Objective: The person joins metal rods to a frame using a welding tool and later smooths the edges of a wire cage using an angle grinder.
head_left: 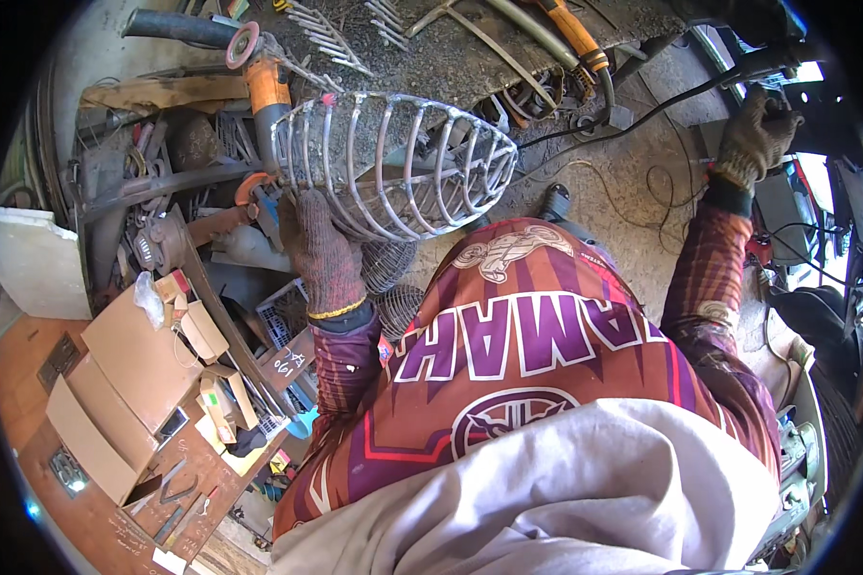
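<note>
A cage of bent metal rods (388,168), long and tapering to a blunt point on the right, lies tilted at the front of the dark workbench. My left hand (324,251), in a dark knitted work glove, is closed on the cage's near left edge; its fingertips are partly hidden. My right hand (759,136), in a lighter knitted glove, is raised far out to the right beside dark equipment. Its fingers are curled, and whatever they hold cannot be made out. A black cable (676,105) runs from near the cage's tip toward the equipment by that hand.
An orange angle grinder (267,86) stands against the cage's left end. Another orange-handled power tool (575,34) lies on the bench (403,72) among cut rods. Cardboard boxes (129,383) sit on a brown table at lower left. Thin cables (609,196) loop across the floor.
</note>
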The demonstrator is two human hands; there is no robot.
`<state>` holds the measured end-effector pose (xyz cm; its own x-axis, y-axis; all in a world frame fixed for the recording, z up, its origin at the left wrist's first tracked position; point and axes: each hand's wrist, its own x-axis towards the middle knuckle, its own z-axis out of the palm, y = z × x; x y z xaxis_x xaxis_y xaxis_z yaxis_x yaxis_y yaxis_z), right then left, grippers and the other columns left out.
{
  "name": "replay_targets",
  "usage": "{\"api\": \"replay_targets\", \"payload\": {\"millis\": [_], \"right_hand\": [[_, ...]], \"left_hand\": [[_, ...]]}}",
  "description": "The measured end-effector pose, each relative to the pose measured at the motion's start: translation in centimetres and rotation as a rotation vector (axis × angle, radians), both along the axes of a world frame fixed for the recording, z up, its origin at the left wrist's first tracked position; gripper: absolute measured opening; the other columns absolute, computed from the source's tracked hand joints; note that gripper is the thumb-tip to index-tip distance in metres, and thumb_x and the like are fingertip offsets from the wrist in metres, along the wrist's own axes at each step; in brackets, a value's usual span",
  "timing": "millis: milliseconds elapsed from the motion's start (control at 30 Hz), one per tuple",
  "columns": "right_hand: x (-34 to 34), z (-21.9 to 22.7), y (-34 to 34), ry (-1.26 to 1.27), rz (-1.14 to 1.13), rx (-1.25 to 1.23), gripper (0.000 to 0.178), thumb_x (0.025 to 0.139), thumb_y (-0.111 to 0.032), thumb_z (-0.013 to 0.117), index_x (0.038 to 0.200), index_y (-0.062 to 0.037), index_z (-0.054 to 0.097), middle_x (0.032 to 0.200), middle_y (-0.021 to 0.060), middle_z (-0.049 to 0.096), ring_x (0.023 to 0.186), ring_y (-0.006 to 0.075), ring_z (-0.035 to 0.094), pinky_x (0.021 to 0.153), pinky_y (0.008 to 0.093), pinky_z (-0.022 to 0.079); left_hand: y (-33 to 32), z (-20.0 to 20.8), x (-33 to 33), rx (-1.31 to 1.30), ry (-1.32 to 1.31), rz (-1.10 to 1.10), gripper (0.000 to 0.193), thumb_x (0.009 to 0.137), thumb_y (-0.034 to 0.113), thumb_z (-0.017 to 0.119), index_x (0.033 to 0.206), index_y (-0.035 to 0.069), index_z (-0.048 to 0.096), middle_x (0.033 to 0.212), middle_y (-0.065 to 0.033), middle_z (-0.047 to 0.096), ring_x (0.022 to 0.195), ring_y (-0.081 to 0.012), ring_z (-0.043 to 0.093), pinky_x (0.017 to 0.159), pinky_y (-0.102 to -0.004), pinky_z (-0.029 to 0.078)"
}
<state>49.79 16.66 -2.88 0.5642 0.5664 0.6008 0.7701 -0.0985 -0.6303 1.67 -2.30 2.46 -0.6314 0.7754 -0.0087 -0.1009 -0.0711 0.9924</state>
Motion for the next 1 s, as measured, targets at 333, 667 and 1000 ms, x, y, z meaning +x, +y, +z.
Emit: {"api": "replay_targets", "payload": {"millis": [333,667,1000], "right_hand": [[-2.5,-4.9,-3.9,0.364,0.212,-0.015,0.061,0.088,-0.030,0.074,0.131,0.0062,0.050,0.111,0.0138,0.065,0.102,0.0208,0.063,0.095,0.0344,0.048],[-3.7,-6.3,-4.3,0.267,0.234,-0.081,0.058,0.086,-0.036,0.075,0.128,0.0010,0.057,0.110,0.0154,0.067,0.102,0.0236,0.067,0.091,0.0364,0.050],[-7.4,-5.5,-5.6,0.322,0.356,-0.085,0.053,0.088,-0.034,0.074,0.129,-0.0035,0.057,0.112,0.0148,0.067,0.102,0.0252,0.067,0.091,0.0367,0.052]], "left_hand": [[-0.2,-1.7,-0.3,-0.049,-0.192,-0.104,0.051,0.100,0.038,0.056,0.141,0.012,0.045,0.133,-0.0126,0.055,0.113,-0.0276,0.061,0.090,-0.0437,0.056],[0.9,-0.3,0.6,0.012,-0.357,-0.353,0.043,0.100,0.031,0.045,0.139,0.015,0.038,0.143,-0.0076,0.045,0.125,-0.0278,0.050,0.109,-0.0483,0.041],[0.8,1.0,0.6,-0.239,0.677,-0.283,0.053,0.094,0.026,0.060,0.138,0.008,0.039,0.144,-0.0122,0.045,0.133,-0.0281,0.045,0.109,-0.0461,0.037]]}}
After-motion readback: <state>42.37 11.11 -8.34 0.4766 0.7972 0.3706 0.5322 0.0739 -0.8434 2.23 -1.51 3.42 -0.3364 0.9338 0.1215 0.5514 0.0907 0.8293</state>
